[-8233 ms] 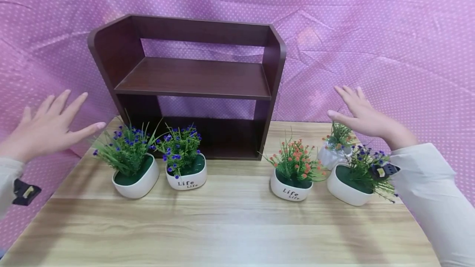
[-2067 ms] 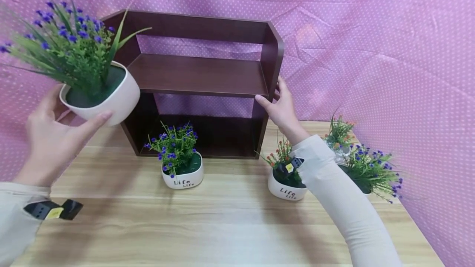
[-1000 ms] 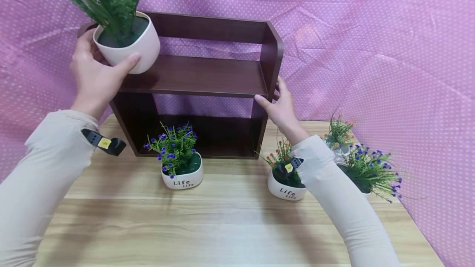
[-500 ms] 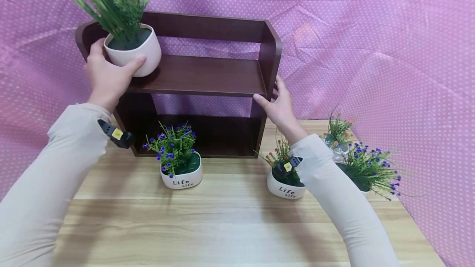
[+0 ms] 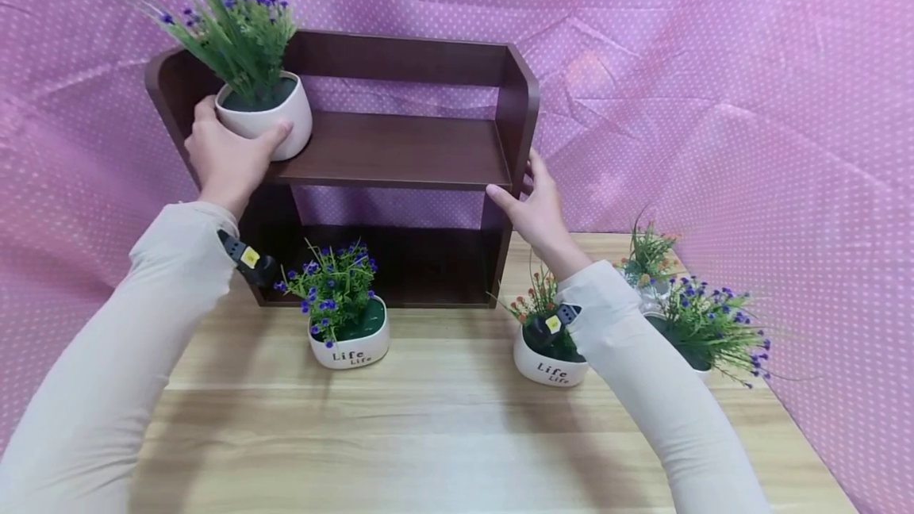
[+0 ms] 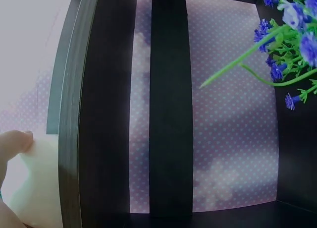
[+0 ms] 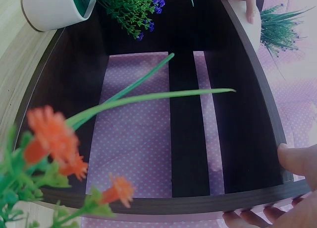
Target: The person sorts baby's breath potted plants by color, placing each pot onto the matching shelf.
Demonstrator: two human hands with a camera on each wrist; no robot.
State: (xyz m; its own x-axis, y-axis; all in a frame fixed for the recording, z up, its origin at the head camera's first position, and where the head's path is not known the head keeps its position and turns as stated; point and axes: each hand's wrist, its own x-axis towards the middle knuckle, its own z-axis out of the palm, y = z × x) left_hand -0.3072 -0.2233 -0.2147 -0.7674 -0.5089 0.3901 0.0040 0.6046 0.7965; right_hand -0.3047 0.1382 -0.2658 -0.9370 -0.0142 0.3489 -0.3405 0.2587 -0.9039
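Observation:
My left hand (image 5: 228, 153) grips a white pot (image 5: 293, 125) of artificial purple flowers (image 5: 246, 38), thumb across its front. The pot is upright at the left end of the upper board (image 5: 407, 149) of a dark brown two-tier shelf (image 5: 521, 105). In the left wrist view the pot (image 6: 34, 188) and my thumb show at the left edge. My right hand (image 5: 539, 209) holds the shelf's right side panel, thumb at the upper board's front edge and fingers behind the panel. The right wrist view shows this hand (image 7: 292, 203) around the panel's edge.
Before the shelf's lower tier stands a white "Life" pot (image 5: 360, 351) with purple flowers. An orange-flowered "Life" pot (image 5: 550, 367) sits below my right forearm. Farther right are a purple-flowered plant (image 5: 707, 324) and an orange-flowered plant (image 5: 650, 256). A pink dotted cloth (image 5: 714, 86) hangs behind.
My left hand took the purple-flowered pot from the table's left, raised it, and brought it right and down onto the upper board. My right hand went to the shelf's side panel and has stayed there.

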